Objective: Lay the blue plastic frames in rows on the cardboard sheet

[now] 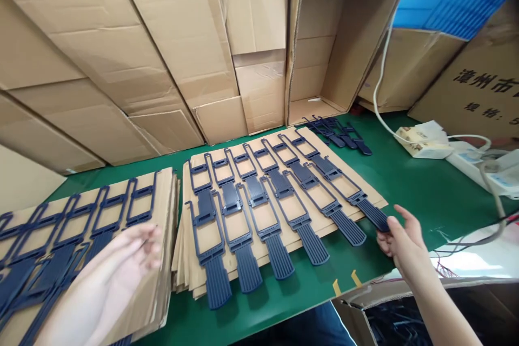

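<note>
My right hand point(405, 238) pinches the ribbed, rounded end of a dark blue plastic frame point(371, 212) at the right end of the front row. That frame lies on a stack of cardboard sheets point(251, 246). Two overlapping rows of similar frames point(279, 257) rest there, their ribbed ends jutting past the front edge. Over the left stack, my left hand point(138, 251) is closed with its fingertips together. A tiny dark tip shows at those fingers, too small to name. Below it, more blue frames point(107, 208) lie on another cardboard stack point(156, 281), partly hidden by my forearm.
Loose blue frames point(340, 132) lie at the back of the green table point(409, 181). Cardboard boxes point(170, 27) form a wall behind, one open box point(320, 59) among them. A white cable point(379, 86) and power strip point(482, 165) are right. An open carton point(405, 308) stands below.
</note>
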### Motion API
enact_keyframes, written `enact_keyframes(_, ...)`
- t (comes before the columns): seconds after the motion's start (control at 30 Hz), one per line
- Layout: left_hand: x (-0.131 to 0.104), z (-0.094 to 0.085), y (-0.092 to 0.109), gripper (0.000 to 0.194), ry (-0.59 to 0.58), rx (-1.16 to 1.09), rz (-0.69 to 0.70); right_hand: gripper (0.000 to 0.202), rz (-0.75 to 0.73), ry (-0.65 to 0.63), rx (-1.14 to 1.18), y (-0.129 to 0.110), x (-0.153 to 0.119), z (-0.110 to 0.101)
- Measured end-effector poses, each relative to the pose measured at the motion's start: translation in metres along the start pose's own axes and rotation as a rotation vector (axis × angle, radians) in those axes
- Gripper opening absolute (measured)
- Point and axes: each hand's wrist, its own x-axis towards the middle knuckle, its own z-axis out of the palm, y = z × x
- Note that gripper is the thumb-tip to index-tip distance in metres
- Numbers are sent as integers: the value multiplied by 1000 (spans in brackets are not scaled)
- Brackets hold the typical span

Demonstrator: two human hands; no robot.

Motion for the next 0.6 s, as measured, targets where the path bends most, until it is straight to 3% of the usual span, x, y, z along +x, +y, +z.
enact_keyframes(0.13,11,19,7,24,-115,15,98,76,-49,54,163,2,0,-6)
enact_keyframes(0.23,31,23,0,32,-110,160,160,76,-51,52,192,1,3,-7)
enact_keyframes(0.33,48,23,-10,39,-105,192,79,78,-27,66,168,4,4,-8)
enact_keyframes(0.43,55,24,-18,64,-170,173,-47,76,-62,173,153,8,2,-11)
enact_keyframes(0.5,55,24,-22,79,-197,153,-95,66,-146,296,157,8,4,-15)
enact_keyframes(0.6,54,24,-22,87,-209,116,-138,43,-248,404,26,-3,22,-18)
